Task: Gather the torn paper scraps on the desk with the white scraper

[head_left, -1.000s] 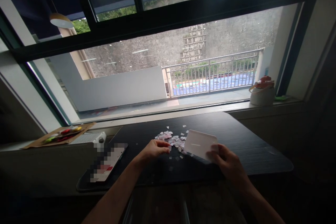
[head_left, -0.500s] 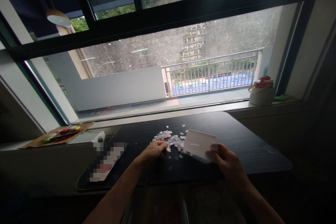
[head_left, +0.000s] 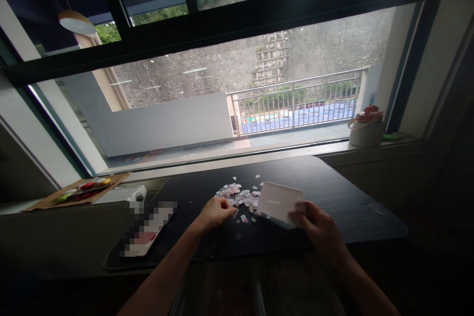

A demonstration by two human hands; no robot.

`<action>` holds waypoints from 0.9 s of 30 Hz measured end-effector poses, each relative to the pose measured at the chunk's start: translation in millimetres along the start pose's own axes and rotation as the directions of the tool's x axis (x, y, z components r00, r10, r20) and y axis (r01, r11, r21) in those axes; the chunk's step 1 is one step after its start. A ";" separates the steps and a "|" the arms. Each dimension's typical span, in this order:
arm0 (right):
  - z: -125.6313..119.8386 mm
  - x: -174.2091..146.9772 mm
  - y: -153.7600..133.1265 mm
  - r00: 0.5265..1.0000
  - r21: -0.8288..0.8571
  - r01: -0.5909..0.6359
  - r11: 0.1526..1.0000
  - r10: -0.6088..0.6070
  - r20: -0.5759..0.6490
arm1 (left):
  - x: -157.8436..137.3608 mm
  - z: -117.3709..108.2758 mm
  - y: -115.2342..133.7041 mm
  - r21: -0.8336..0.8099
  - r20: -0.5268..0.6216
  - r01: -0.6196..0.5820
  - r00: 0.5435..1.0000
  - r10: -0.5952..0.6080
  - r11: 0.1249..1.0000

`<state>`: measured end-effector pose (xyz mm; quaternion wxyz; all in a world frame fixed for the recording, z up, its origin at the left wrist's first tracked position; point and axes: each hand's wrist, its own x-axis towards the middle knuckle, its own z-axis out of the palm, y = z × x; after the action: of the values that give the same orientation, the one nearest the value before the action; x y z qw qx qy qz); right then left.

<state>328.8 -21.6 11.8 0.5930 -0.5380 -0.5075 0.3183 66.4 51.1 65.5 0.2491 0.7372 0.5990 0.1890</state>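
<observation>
A loose heap of small white and pinkish paper scraps (head_left: pixel 240 196) lies on the dark table (head_left: pixel 333 207). My left hand (head_left: pixel 217 212) is at the heap's near left edge, thumb and fingers pinched together. Whether a scrap is between the fingertips is too small to tell. A few single scraps lie just right of these fingers. In my right hand (head_left: pixel 317 221) is a pale, flat rectangular tray (head_left: pixel 279 202) with rounded corners, gripped at its near right corner. It is tilted beside the heap's right side and hides part of the table behind it.
A long, blurred-out flat item (head_left: pixel 150 232) rests on the table's left end. Left of the table, a brown sheet with colourful pieces (head_left: pixel 87 190) lies by a white radiator (head_left: pixel 122 194). A white pot with a reddish top (head_left: pixel 366 131) stands on the windowsill.
My left hand has drawn back slightly to the left. A pinkish scrap now shows in front of the heap, right of its fingertips. My right hand and the tray are nearly unchanged.
</observation>
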 end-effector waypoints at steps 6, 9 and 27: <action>0.3 -1.1 2.2 1.000 -0.011 0.007 1.000 -0.006 0.018 | -5.5 4.6 21.1 0.236 0.022 -0.143 0.990 0.142 0.961; 0.8 -1.9 2.2 1.000 -0.009 0.027 1.000 -0.027 0.009 | -4.3 11.1 29.9 0.274 0.104 -0.191 0.980 0.169 0.943; 2.3 -3.0 -2.7 1.000 0.001 0.004 1.000 -0.004 -0.001 | 7.7 3.1 16.4 -0.059 0.046 -0.156 0.986 0.159 0.986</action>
<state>325.3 -24.2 13.4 0.5941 -0.5368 -0.5082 0.3171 82.8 55.5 72.6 0.2688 0.7797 0.5268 0.2058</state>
